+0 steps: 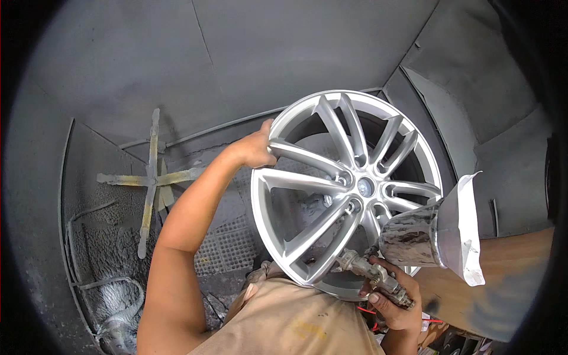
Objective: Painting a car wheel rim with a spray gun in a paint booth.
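A silver multi-spoke alloy wheel rim (307,156) stands tilted in front of me, its lower edge near my shirt. My left hand (259,148) grips its upper left edge, with the fingertips partly hidden behind the rim. In my right hand (399,302) is a metal spray gun (378,277), its nozzle end close to the lower spokes. A paint-smeared cup (411,236) sits on the gun, with a white paper-like funnel (464,234) at its outer end. The cup covers part of the rim's lower right side.
Left of my arm stands a cross-shaped stand (152,180), coated in paint. Grey booth walls (148,53) surround the space. A perforated floor mat (225,248) lies below. Hoses (127,281) run at lower left, and a brown board (491,290) is at lower right.
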